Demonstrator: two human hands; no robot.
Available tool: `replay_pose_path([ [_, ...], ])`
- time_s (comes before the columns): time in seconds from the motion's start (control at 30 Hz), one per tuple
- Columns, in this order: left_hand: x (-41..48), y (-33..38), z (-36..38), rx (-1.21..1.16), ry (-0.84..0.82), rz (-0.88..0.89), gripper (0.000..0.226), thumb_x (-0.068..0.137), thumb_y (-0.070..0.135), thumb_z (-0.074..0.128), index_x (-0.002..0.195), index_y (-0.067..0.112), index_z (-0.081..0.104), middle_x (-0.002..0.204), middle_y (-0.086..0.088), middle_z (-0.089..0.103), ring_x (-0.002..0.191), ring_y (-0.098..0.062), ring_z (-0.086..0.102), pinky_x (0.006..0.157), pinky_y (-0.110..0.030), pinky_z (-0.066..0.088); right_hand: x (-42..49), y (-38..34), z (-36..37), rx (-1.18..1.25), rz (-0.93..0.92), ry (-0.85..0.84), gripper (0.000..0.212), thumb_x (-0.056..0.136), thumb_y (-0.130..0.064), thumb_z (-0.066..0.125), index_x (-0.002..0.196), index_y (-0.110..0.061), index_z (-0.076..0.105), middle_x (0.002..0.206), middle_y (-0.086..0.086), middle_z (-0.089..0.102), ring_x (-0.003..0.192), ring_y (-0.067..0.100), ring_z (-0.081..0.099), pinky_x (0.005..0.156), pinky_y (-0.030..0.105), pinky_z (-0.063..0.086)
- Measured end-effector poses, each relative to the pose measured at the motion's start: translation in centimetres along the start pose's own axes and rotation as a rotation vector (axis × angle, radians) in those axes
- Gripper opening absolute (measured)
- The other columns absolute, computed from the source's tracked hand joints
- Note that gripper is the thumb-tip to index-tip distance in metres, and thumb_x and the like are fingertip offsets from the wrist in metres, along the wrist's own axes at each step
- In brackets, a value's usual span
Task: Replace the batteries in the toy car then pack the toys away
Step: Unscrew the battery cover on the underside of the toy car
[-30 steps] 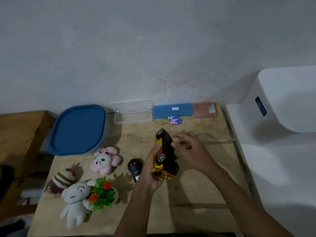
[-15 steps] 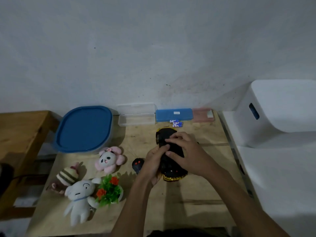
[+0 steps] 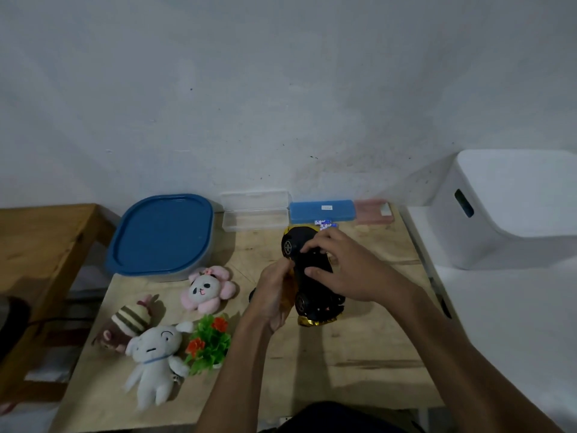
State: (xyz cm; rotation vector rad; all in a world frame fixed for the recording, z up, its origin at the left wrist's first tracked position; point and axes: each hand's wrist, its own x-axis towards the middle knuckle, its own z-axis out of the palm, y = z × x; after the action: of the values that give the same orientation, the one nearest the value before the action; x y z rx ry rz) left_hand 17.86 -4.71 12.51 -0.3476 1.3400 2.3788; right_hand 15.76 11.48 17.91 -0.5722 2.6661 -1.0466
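Open room is mostly the front-right of the table (image 3: 359,370): bare wood btw the toy car (image 3: 309,276) and the near edge, plus a strip on its right. Left side's jammed w/ pink plush (image 3: 207,289), striped plush (image 3: 129,320), white plush (image 3: 156,354) and fake plant (image 3: 209,342), blue-lidded tub (image 3: 162,234) behind them. Back edge is lined w/ clear case (image 3: 254,218), blue case (image 3: 321,210), pink case (image 3: 373,210) along the wall. Batteries (image 3: 324,225) sit btw car and blue case, close to both. White bin (image 3: 512,207) stands past the right edge.

One wide-angle view, worn on the person's head, looks forward and down across the table (image 3: 359,354) toward the wall (image 3: 281,89) at its far edge. It sits close above the table's near edge; a bench (image 3: 40,245) shows left, a bin (image 3: 515,207) right.
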Motion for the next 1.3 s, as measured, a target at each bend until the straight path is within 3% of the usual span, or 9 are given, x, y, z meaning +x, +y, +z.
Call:
replay_pose_path([
  [0.07, 0.1, 0.1, 0.0, 0.012, 0.025, 0.033, 0.026, 0.096, 0.008, 0.046, 0.092, 0.004, 0.071, 0.086, -0.014, 0.069, 0.077, -0.021, 0.068, 0.067, -0.03, 0.057, 0.2, -0.4, -0.2, 0.021, 0.018, -0.025, 0.028, 0.088, -0.037, 0.066, 0.114, -0.036, 0.057, 0.119, -0.014, 0.043, 0.114, 0.008, 0.05, 0.097, 0.033, 0.047],
  [0.23, 0.2, 0.5, 0.2, 0.056, 0.041, 0.077, 0.034, 0.096, 0.002, 0.049, 0.078, 0.01, 0.077, 0.079, -0.01, 0.071, 0.07, -0.018, 0.065, 0.06, -0.026, 0.055, 0.7, -0.9, -0.7, 0.024, 0.034, -0.059, 0.022, 0.089, -0.029, 0.064, 0.109, -0.031, 0.056, 0.117, -0.009, 0.043, 0.113, 0.009, 0.048, 0.094, 0.026, 0.042],
  [0.53, 0.3, 0.4, 0.7, 0.053, 0.029, 0.098, 0.031, 0.098, -0.001, 0.046, 0.082, 0.009, 0.07, 0.07, -0.005, 0.071, 0.063, -0.015, 0.066, 0.053, -0.023, 0.054, 1.5, -0.2, -0.6, -0.028, 0.005, -0.044, 0.018, 0.091, -0.023, 0.056, 0.106, -0.032, 0.058, 0.114, -0.012, 0.042, 0.109, 0.009, 0.049, 0.093, 0.036, 0.049],
  [0.6, 0.4, 0.4, 0.6, 0.034, 0.022, 0.091, 0.026, 0.097, -0.001, 0.046, 0.09, 0.009, 0.069, 0.075, -0.005, 0.072, 0.069, -0.016, 0.067, 0.057, -0.025, 0.055, 1.4, 0.1, -0.3, 0.014, -0.036, 0.082, 0.016, 0.092, -0.021, 0.056, 0.104, -0.032, 0.06, 0.114, -0.014, 0.045, 0.108, 0.005, 0.05, 0.09, 0.029, 0.049],
  [0.67, 0.5, 0.2, 0.5, 0.008, 0.024, 0.107, 0.017, 0.092, 0.004, 0.054, 0.101, 0.008, 0.068, 0.084, -0.006, 0.072, 0.077, -0.019, 0.068, 0.062, -0.028, 0.057, 1.0, 1.0, -0.1, 0.084, -0.058, 0.37, 0.015, 0.093, -0.017, 0.056, 0.101, -0.029, 0.061, 0.109, -0.013, 0.051, 0.1, -0.001, 0.053, 0.08, 0.015, 0.046],
  [0.77, 0.8, 0.1, 0.3, -0.053, 0.006, 0.101, 0.042, 0.077, 0.015, 0.066, 0.119, 0.009, 0.064, 0.1, -0.009, 0.073, 0.086, -0.022, 0.07, 0.071, -0.034, 0.059, 0.3, 5.0, 1.1, 0.191, 0.148, 0.642, 0.015, 0.093, -0.015, 0.056, 0.102, -0.026, 0.062, 0.104, -0.008, 0.058, 0.09, -0.003, 0.056, 0.072, 0.014, 0.045],
  [0.97, 0.7, -0.1, 0.6, -0.121, -0.028, 0.113, 0.034, 0.078, 0.015, 0.064, 0.112, 0.019, 0.065, 0.095, -0.004, 0.074, 0.082, -0.018, 0.072, 0.068, -0.033, 0.06, -1.5, 15.1, 5.7, -0.045, 0.76, 0.323, 0.049, 0.092, -0.032, 0.057, 0.134, -0.011, 0.043, 0.134, 0.014, 0.038, 0.123, 0.031, 0.042, 0.092, 0.042, 0.043],
  [1.1, 0.8, 0.2, 0.7, -0.099, -0.055, 0.114, 0.04, 0.078, 0.018, 0.061, 0.118, 0.019, 0.064, 0.101, -0.005, 0.073, 0.087, -0.021, 0.07, 0.071, -0.037, 0.06, -1.0, 16.8, 7.0, -0.197, 0.818, 0.255, 0.054, 0.093, -0.022, 0.056, 0.14, -0.009, 0.033, 0.135, 0.016, 0.037, 0.123, 0.035, 0.039, 0.092, 0.043, 0.042],
  [1.3, 1.0, 0.4, 0.3, -0.098, -0.076, 0.127, 0.042, 0.08, 0.009, 0.056, 0.121, 0.019, 0.063, 0.105, -0.009, 0.069, 0.091, -0.026, 0.066, 0.076, -0.04, 0.057, 0.4, 18.3, 6.5, -0.262, 0.809, 0.226, 0.027, 0.1, -0.023, 0.043, 0.122, -0.01, 0.053, 0.118, 0.012, 0.055, 0.108, 0.03, 0.053, 0.082, 0.037, 0.043],
])
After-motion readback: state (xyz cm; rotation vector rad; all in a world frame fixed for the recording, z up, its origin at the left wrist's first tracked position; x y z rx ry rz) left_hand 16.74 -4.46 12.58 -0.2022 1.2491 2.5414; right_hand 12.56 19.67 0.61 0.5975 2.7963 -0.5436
